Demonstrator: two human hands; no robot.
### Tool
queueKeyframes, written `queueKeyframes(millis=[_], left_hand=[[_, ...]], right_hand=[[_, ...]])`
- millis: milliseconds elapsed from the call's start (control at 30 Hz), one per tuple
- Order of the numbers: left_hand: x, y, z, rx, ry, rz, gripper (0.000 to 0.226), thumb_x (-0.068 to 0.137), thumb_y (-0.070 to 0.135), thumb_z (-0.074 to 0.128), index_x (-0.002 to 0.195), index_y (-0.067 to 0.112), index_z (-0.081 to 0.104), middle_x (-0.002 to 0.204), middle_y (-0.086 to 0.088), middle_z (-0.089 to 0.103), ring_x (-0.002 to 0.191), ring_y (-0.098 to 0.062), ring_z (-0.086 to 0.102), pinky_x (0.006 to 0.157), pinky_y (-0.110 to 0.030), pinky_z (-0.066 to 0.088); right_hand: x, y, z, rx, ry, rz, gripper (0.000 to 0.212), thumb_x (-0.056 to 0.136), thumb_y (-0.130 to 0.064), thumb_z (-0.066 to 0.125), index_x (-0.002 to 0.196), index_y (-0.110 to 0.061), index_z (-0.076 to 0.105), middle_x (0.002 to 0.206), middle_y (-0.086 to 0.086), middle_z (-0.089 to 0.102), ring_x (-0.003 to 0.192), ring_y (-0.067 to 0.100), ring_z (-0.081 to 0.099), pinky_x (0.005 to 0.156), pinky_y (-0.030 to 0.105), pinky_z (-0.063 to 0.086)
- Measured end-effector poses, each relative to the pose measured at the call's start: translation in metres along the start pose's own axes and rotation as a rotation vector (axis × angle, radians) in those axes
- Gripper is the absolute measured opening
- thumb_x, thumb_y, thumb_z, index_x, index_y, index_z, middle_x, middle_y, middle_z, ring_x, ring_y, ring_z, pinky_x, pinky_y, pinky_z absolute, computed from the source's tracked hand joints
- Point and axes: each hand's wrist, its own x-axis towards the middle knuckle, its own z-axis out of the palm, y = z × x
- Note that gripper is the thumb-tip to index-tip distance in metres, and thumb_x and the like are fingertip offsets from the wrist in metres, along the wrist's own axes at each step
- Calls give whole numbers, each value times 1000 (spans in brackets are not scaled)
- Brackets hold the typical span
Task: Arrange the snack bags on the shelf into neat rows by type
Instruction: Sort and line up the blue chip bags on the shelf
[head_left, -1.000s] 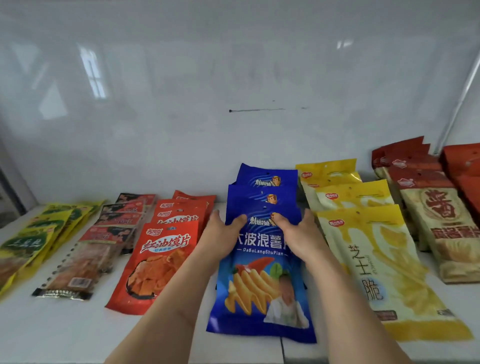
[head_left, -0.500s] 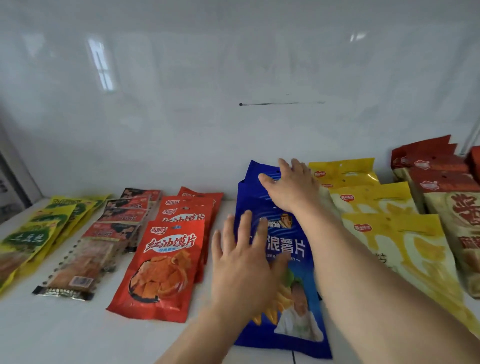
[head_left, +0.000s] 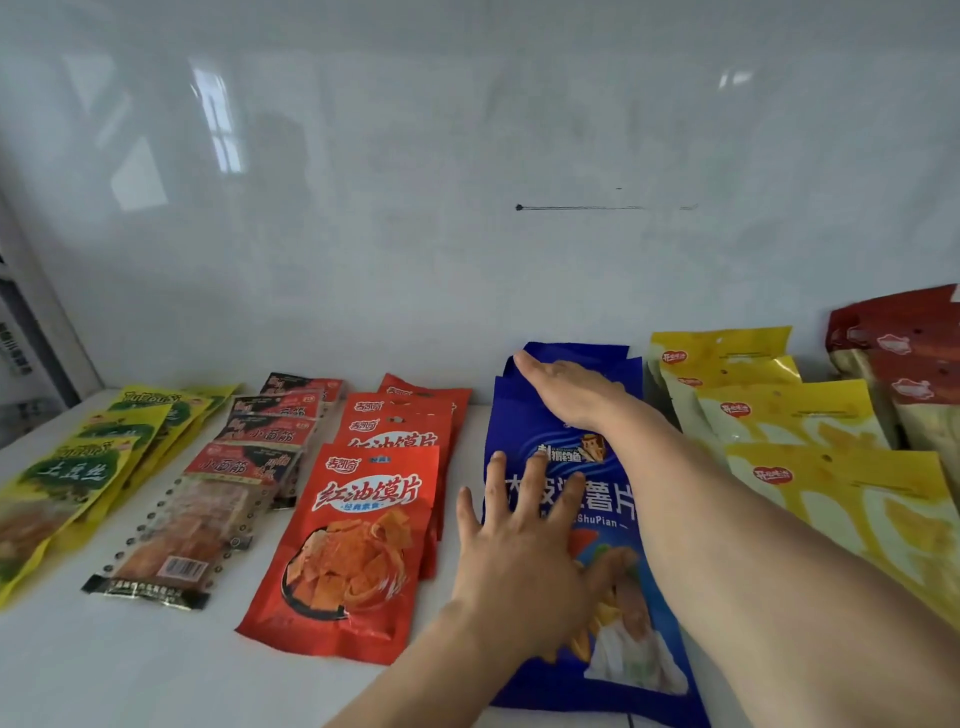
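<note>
Left hand (head_left: 519, 551) lies flat, fingers spread, on the front blue bag (head_left: 618, 525); right hand (head_left: 566, 392), apparently flat, presses the rear blue bags mid-shelf. We advise even downward pressure, squaring edges between the red bags (head_left: 358, 540) and yellow bags (head_left: 831, 483).

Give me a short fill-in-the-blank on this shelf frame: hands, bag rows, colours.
1. Both hands lie flat on the row of ____ bags.
2. The left hand presses the front bag; the right hand rests toward the ____ of that row.
3. Directly left of that row sits the row of ____ bags.
4. Directly right of it sits the row of ____ bags.

Missing words: blue; back; red; yellow
</note>
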Motion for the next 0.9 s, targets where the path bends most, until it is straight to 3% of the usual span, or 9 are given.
queueKeyframes(millis=[100, 300, 400, 500, 667, 733, 833, 900], left_hand=[[4, -3, 0, -32, -42, -9, 97, 67, 86, 0, 156, 45, 5, 167, 10, -9, 151, -29, -24, 118, -62, -9], [12, -10, 1, -47, -94, -4, 75, 89, 79, 26, 154, 47, 8, 167, 9, -8, 152, -30, -19, 119, -63, -4], [12, -11, 2, -61, -95, 0, 73, 90, 79, 25, 153, 48, 9, 167, 9, -6, 153, -30, -17, 120, -63, -1], [12, -12, 3, -66, -97, 10, 75, 88, 82, 23, 153, 48, 9, 167, 8, -7, 153, -30, -16, 120, -63, -1], [11, -11, -1, -119, -53, 17, 64, 97, 70, 21, 154, 43, 13, 168, 6, -1, 153, -27, -16, 120, -60, -2], [12, -11, -1, -157, -8, 7, 60, 100, 63, 22, 155, 40, 15, 168, 6, 2, 153, -26, -14, 121, -58, -1], [17, -11, 0, -167, 59, -30, 67, 98, 66, 27, 157, 37, 14, 167, 6, 3, 153, -25, -14, 122, -54, -1], [18, -13, -1, -177, 97, -79, 74, 94, 72, 31, 157, 37, 14, 167, 6, -1, 153, -26, -13, 123, -52, -1]], right_hand=[[3, -1, 7, 22, 5, 47, 91, 87, -81, -1, 149, -28, 40, 153, 5, 44, 140, 34, 37, 112, 55, 24], [8, -1, 24, -42, -12, 39, 81, 91, -74, -2, 146, -34, 43, 152, 3, 44, 140, 35, 37, 112, 58, 20], [8, -1, 28, -60, -1, 36, 83, 90, -75, -2, 144, -33, 45, 150, 3, 46, 139, 35, 38, 111, 58, 22], [3, 1, 24, 13, -2, 5, 84, 88, -79, 1, 152, -35, 34, 157, -2, 38, 143, 30, 34, 113, 57, 19], [-21, 19, 0, 169, 285, -58, 67, 99, -66, 25, 151, -26, 38, 156, -2, 41, 140, 20, 41, 114, 46, 33], [-32, 35, -2, 210, 387, -32, 65, 98, -63, 35, 149, -22, 41, 153, 0, 43, 138, 21, 43, 110, 47, 40], [-52, 55, 4, 285, 412, 80, 79, 87, -74, 42, 149, -24, 37, 153, 1, 40, 138, 23, 44, 103, 48, 47], [-64, 62, 12, 335, 374, 156, 77, 91, -66, 49, 152, -22, 32, 155, 3, 37, 137, 23, 44, 95, 33, 49]])
